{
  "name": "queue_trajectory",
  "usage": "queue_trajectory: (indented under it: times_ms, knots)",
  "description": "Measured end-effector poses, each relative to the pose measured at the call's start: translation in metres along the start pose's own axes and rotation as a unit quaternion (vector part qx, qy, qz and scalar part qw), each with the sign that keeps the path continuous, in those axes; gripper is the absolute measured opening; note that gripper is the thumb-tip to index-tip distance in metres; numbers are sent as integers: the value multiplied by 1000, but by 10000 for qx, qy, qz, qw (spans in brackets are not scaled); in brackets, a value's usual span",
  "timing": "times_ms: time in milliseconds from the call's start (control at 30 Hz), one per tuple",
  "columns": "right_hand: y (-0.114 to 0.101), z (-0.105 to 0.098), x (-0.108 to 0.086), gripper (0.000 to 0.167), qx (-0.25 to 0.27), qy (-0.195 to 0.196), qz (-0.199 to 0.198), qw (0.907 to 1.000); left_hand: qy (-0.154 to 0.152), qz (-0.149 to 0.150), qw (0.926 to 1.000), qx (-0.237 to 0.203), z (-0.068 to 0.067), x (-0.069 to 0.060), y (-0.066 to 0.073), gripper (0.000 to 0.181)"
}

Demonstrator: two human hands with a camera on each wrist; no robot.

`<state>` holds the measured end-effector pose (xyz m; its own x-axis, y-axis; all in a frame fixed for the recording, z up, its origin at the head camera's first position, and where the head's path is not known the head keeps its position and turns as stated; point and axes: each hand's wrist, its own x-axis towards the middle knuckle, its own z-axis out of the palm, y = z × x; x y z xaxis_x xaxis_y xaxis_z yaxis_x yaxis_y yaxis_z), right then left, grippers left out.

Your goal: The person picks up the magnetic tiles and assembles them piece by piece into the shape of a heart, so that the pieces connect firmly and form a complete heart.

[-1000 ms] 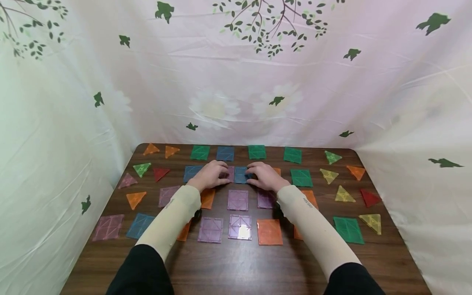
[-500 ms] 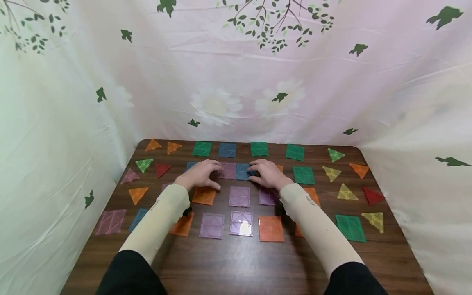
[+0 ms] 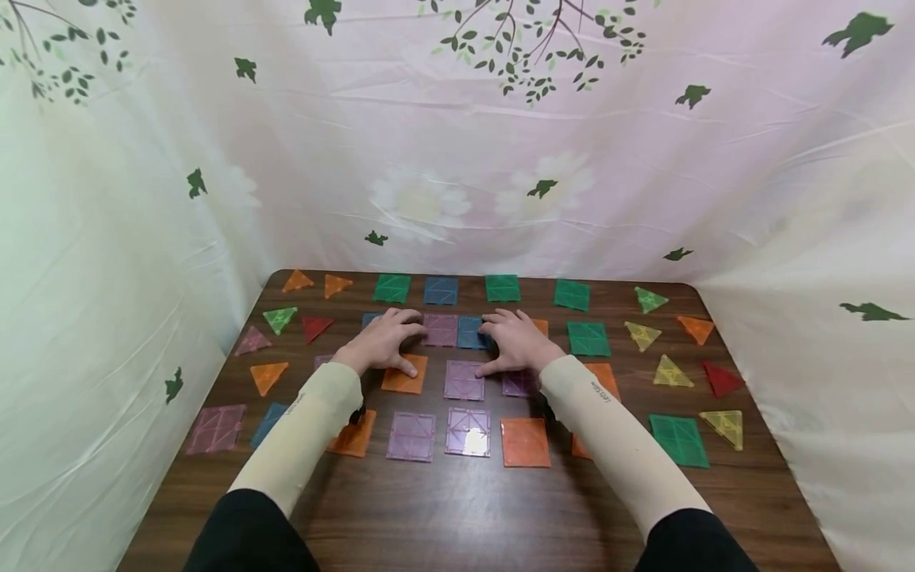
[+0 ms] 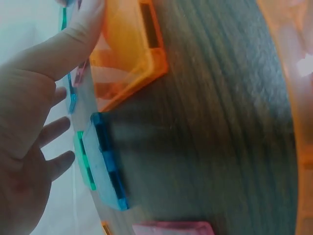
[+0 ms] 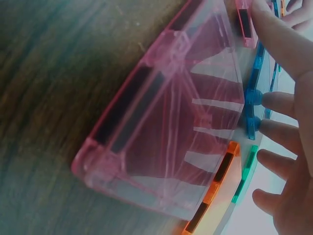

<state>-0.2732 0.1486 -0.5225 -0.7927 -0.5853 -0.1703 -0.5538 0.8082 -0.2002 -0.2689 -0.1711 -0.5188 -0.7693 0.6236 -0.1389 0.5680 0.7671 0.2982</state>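
Note:
My left hand has its fingers spread, its thumb on an orange square tile; the left wrist view shows this thumb over the orange tile, with the other fingers of the hand above a blue tile. My right hand rests its fingertips at the right side of a blue square, beside a pink square. Its thumb reaches a purple square's right edge. In the right wrist view, fingers of the hand touch a blue tile.
Flat tiles lie spread over the brown table: green squares at the back and right, orange and purple squares in front, triangles at both sides. A patterned white curtain surrounds the table's back and sides.
My left hand has moved left and off the pink tile; the orange tile under its thumb has turned and shifted slightly. My right thumb has moved from the blue tile to the purple square's edge.

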Motion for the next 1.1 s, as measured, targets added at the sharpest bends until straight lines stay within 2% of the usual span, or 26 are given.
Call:
queue_trajectory:
  times_ms: [100,233,467,567,733,900,1000,1100]
  knots:
    - [-2,1,1,94,-27,0,27,10000,161,-30,9998,65,1,3,4,86]
    - [0,2,-2,94,34,123,28,9999,236,9,9996,161,5,13,10,89]
    - [-9,2,-8,109,130,458,-72,9988,251,28,9995,177,7,28,19,83]
    - [-15,2,-13,97,-4,651,-276,9975,237,44,9995,226,10,34,21,81]
    - [-31,7,-23,64,-168,829,-817,9931,141,-3,9996,249,12,36,22,78]
    - [-35,15,-23,51,-433,780,-939,9916,68,-135,9998,136,7,34,26,77]
    - [-32,15,-21,62,-253,706,-739,9944,38,-217,9997,103,8,33,26,77]
    - [-28,13,-18,88,9,465,-389,9982,39,-322,9994,78,11,32,27,77]
